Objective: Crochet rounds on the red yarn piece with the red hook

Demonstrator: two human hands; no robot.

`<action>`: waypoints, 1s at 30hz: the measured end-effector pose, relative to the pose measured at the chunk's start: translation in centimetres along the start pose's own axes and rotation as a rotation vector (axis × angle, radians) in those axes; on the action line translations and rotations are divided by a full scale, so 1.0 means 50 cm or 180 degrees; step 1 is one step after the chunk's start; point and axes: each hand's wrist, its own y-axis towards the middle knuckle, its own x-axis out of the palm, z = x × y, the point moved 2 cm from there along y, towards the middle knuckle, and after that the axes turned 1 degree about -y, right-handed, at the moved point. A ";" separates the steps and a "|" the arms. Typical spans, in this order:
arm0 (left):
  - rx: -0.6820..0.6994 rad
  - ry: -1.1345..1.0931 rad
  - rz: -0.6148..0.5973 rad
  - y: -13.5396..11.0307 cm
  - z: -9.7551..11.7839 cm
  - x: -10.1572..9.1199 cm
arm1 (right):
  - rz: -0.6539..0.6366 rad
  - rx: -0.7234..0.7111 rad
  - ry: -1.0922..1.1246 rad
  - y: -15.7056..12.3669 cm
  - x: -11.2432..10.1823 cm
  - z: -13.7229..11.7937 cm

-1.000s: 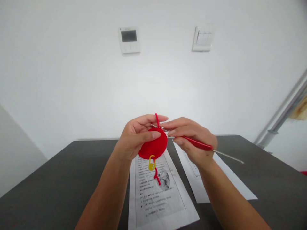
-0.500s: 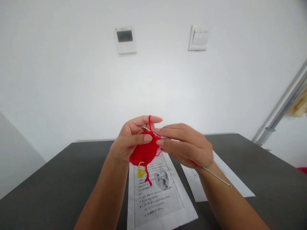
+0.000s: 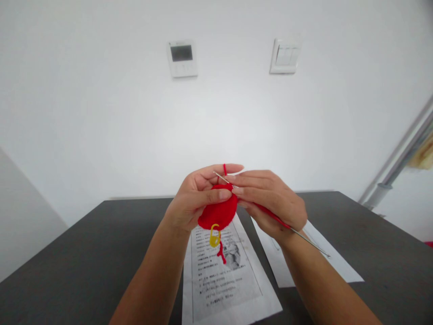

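My left hand [image 3: 192, 194] pinches a round red crochet piece [image 3: 218, 212] between thumb and fingers. Red yarn [image 3: 225, 169] loops over its outstretched index finger. In my right hand [image 3: 274, 198] is a crochet hook [image 3: 309, 241] with a red grip and metal ends; its upper tip lies at the top edge of the piece, close to the left thumb. A yellow stitch marker [image 3: 214, 235] hangs from the lower edge, and a short red yarn tail [image 3: 221, 253] dangles beside it. The right fingertips touch the piece's right edge.
Beneath the hands, a printed sheet [image 3: 230, 293] with text and a picture lies on the dark table [image 3: 81, 262]. A second white sheet [image 3: 338, 262] is to its right. Behind, the white wall carries a thermostat panel [image 3: 182, 58] and a light switch [image 3: 284, 56].
Both hands and the crochet piece have shifted right in view, the left more, bringing them closer together. The hook's tip reaches further up and left past the piece's edge.
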 end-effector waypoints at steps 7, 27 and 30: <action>0.0310 0.0671 0.0286 -0.004 0.016 -0.014 | -0.0121 0.0185 0.0447 0.004 -0.003 0.007; 0.0640 0.1061 0.0605 -0.003 0.007 -0.012 | 0.0028 0.0358 0.0404 0.005 -0.004 0.008; 0.0713 0.1199 0.0646 -0.003 0.007 -0.012 | 0.0065 0.0663 0.0676 0.000 -0.004 0.013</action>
